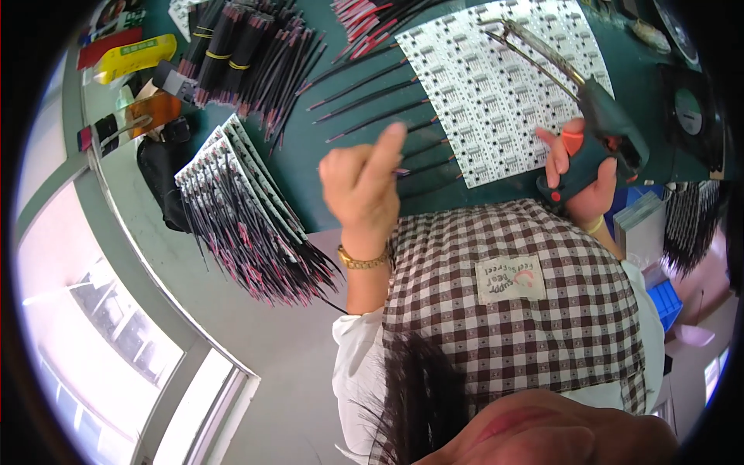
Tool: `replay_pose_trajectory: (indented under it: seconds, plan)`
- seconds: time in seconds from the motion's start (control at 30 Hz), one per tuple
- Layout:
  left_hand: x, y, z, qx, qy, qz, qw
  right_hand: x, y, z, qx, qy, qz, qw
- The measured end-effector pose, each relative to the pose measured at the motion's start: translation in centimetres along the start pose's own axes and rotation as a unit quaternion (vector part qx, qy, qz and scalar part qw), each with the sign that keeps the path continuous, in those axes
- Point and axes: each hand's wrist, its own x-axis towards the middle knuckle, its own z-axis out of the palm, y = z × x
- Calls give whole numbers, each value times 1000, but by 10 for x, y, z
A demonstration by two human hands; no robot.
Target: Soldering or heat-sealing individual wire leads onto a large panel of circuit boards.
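Landmark: the white circuit-board panel (pixel 480 116), lying on the green work surface (pixel 306 182). Black wires (pixel 372 122) lie in a spaced row along its left edge, their right ends meeting or overlapping that edge.

Left hand (pixel 358 182): just left of the panel's near-left corner, above the wire row. Fingers curled in, one digit extended toward the far side. Dark wire emerges beside the curled fingers; whether they grip it cannot be told. The panel lies to the right of these fingers, apart from them.

Right hand (pixel 590 198): at the panel's near-right corner, fingers wrapped around the handle of a soldering gun (pixel 612 124), near its orange trigger (pixel 572 139). The gun's tip is over the panel's far part; contact cannot be confirmed.

Left of the panel: tied wire bundles (pixel 221 62) toward the far side, wired circuit boards (pixel 248 225) toward the near side.
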Motion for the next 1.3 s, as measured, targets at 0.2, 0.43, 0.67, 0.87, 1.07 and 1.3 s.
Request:
replay_pose_trajectory:
  seconds: [0.2, 0.43, 0.67, 0.87, 1.07, 1.3]
  plan:
    - [96, 36, -71, 16, 344, 37, 938, 0, -21, 13, 78, 10, -50, 996]
    - [125, 70, -80, -58, 467, 100, 876, -10, -50, 14, 109, 24, -63, 992]
    - [118, 34, -64, 204, 206, 69, 955, -15, -76, 12, 104, 18, -23, 994]
    - [114, 7, -25, 211, 61, 1, 976, -26, -80, 5, 121, 20, -18, 992]
    - [199, 47, 25, 57, -78, 38, 995, -23, -84, 7, 122, 60, -79, 988]
    - [276, 26, 121, 135, -201, 31, 970, -12, -92, -13, 124, 53, -91, 987]
